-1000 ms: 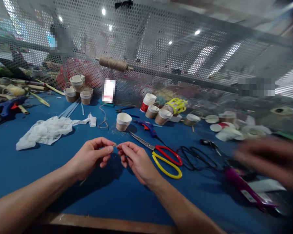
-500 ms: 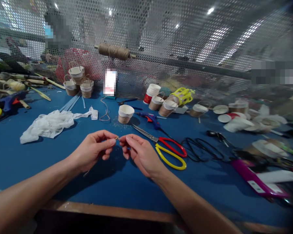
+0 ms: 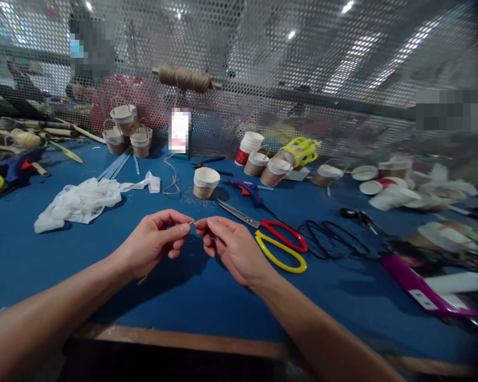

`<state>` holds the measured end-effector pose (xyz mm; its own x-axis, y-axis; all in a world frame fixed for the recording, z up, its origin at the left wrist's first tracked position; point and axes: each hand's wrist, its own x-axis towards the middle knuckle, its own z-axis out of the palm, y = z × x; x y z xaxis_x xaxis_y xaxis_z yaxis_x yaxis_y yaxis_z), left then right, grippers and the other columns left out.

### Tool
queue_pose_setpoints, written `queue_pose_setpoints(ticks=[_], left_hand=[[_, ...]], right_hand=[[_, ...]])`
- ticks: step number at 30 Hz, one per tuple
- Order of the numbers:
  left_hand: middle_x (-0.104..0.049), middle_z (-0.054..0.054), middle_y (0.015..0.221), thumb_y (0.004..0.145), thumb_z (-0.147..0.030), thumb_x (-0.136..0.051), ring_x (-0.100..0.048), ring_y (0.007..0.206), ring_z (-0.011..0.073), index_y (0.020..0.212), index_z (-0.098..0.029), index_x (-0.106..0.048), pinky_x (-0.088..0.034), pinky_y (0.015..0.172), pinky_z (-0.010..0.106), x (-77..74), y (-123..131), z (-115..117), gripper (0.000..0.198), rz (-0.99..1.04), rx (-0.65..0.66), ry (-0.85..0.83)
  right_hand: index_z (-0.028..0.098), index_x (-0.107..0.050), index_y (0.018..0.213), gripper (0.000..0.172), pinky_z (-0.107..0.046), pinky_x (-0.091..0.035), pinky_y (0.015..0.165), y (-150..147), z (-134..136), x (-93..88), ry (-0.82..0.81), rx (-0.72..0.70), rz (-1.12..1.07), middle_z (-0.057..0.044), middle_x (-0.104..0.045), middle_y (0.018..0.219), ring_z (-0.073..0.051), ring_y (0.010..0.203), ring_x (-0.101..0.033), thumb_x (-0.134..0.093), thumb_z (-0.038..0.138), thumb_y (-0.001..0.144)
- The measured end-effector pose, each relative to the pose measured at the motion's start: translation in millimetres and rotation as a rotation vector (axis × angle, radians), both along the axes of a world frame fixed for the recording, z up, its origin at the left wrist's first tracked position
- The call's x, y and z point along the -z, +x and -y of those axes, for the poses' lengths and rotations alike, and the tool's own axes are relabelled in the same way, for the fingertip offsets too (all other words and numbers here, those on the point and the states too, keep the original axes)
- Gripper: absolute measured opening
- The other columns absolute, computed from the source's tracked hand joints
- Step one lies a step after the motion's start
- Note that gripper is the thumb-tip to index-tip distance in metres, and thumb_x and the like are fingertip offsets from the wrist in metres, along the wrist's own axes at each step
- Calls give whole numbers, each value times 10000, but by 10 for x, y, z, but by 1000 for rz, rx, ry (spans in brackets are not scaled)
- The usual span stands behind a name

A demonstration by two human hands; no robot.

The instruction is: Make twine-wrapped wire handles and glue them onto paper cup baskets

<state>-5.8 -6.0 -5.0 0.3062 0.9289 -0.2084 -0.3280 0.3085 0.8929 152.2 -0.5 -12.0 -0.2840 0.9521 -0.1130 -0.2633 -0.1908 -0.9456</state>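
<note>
Between the fingertips of both hands runs a short piece of brown twine [image 3: 192, 223], its other end hanging out below my left wrist. My left hand [image 3: 159, 241] pinches it between thumb and forefinger. Close by on the right, my right hand [image 3: 231, 246] pinches the same twine at its tip. Just beyond the hands stands a small cup [image 3: 205, 183] wrapped in brown twine with a white fabric rim. Scissors [image 3: 269, 233] with one red and one yellow handle lie right of my right hand, and a blue glue gun [image 3: 245, 191] rests behind them.
Crumpled white gauze [image 3: 79, 204] lies at left. Several wrapped cups with handles [image 3: 121, 130] are stacked at the back left. A twine spool [image 3: 185, 78] hangs on the mesh wall. Black cable [image 3: 330, 241], a purple tool [image 3: 426, 286] and white scraps [image 3: 434, 188] crowd the right.
Both hands stay close together on the twine, with only slight finger movement. The view has shifted a little; the things on the table lie as before.
</note>
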Motion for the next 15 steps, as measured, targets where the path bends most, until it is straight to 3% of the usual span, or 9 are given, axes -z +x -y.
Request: queue_pose_setpoints(ticks=[15], left_hand=[[-520, -44, 495, 666, -218, -677, -420, 392, 30, 765, -132, -597, -317, 384, 152, 22, -8, 3, 153, -13, -5, 46]], right_hand=[[141, -666, 713, 183, -215, -315, 445, -14, 1, -16, -11, 16, 3, -15, -559, 656, -71, 533, -445, -598, 310, 710]])
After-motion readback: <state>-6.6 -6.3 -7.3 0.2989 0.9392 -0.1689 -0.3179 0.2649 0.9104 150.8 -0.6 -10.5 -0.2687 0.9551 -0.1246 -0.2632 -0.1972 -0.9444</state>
